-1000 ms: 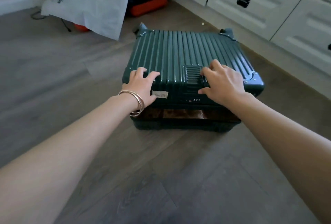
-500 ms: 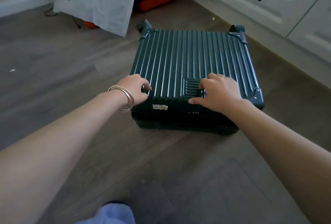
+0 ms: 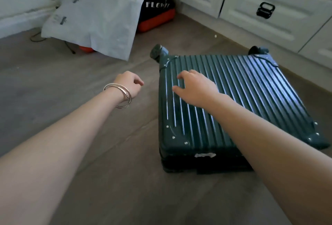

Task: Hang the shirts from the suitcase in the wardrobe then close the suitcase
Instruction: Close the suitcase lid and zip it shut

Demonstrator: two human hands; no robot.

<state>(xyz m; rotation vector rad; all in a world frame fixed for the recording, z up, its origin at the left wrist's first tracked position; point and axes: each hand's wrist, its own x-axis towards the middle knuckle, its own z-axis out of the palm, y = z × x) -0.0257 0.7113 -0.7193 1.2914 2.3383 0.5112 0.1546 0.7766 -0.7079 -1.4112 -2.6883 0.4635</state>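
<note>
A dark green ribbed suitcase (image 3: 251, 95) lies flat on the wooden floor with its lid down, wheels at the far end. My right hand (image 3: 195, 88) rests on the lid near its far left corner with fingers spread and relaxed. My left hand (image 3: 128, 84), with bangles on the wrist, hovers over the floor just left of the suitcase. Its fingers hang loosely curled and hold nothing. No shirts are in view.
White drawers with black handles (image 3: 265, 10) run along the right and back. A white paper bag (image 3: 100, 14) and a black and orange bag (image 3: 158, 9) stand at the back. A cable (image 3: 69, 47) trails on the floor under the paper bag.
The lid went from slightly raised to fully down. My left hand left the suitcase and moved out over the floor. My right hand slid toward the far left corner. The view shifted left.
</note>
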